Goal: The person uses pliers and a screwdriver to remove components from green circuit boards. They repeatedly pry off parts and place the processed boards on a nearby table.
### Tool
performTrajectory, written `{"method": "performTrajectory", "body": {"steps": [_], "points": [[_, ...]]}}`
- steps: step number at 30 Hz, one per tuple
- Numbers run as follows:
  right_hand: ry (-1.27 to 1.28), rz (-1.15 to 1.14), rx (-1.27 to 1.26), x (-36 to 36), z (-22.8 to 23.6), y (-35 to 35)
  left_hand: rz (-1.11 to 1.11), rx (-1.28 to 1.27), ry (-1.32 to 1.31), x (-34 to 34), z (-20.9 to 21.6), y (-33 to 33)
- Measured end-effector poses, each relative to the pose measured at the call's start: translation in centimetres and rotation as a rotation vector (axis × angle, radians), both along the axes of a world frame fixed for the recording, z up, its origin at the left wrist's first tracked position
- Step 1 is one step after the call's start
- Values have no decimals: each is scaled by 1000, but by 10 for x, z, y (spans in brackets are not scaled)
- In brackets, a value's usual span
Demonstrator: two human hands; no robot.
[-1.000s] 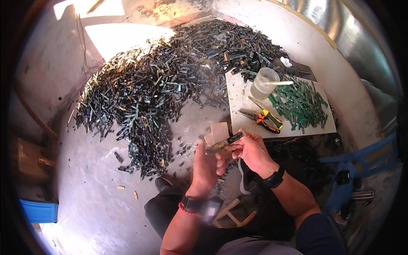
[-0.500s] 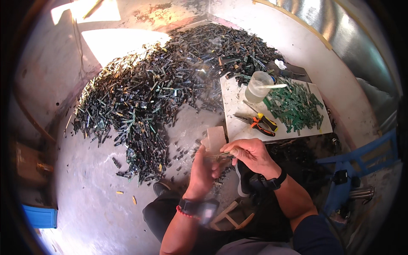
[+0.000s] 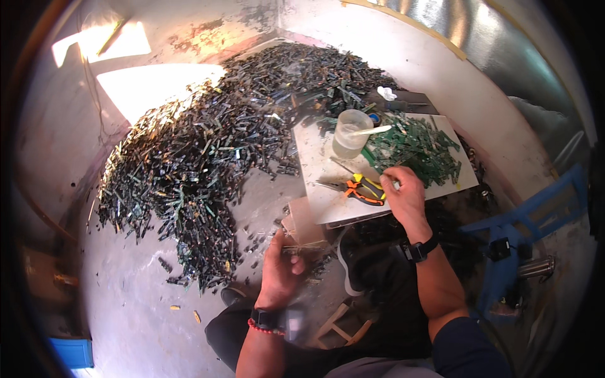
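Observation:
My right hand is over the near edge of the white board, its fingertips bent together beside the plier handles and the near side of a pile of green strips. What it pinches, if anything, is hidden. The pliers, with yellow, orange and black handles, lie on the board by a thin screwdriver-like rod. Lower left, my left hand is held with thumb raised and fingers curled, next to a piece of brown cardboard. Anything in its fingers is too small to make out.
A clear plastic cup of cloudy liquid, with a white stick across it, stands on the board. A large heap of dark strips covers the floor ahead and left. A blue chair stands at right, a wooden frame below.
My right hand has left the left hand and reached up and right to the board, beside the pliers. The left hand stays low by the cardboard. The whole view has shifted somewhat.

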State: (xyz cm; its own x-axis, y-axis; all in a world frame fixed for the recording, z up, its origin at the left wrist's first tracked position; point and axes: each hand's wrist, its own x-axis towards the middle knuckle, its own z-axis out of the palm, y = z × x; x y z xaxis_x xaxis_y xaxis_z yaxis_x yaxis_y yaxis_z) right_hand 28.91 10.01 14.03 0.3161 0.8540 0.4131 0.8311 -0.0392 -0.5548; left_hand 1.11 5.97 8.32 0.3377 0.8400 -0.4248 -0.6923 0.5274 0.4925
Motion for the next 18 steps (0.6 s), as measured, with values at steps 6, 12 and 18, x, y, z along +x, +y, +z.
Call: {"method": "performTrajectory", "body": {"steps": [6, 12, 18], "points": [[53, 4, -243, 13, -7, -2, -13, 57, 105, 7, -2, 3], [31, 47, -285, 4, -2, -1, 3, 30, 139, 10, -5, 5], [-115, 107, -156, 2, -20, 7, -11, 36, 181, 13, -5, 10]]}}
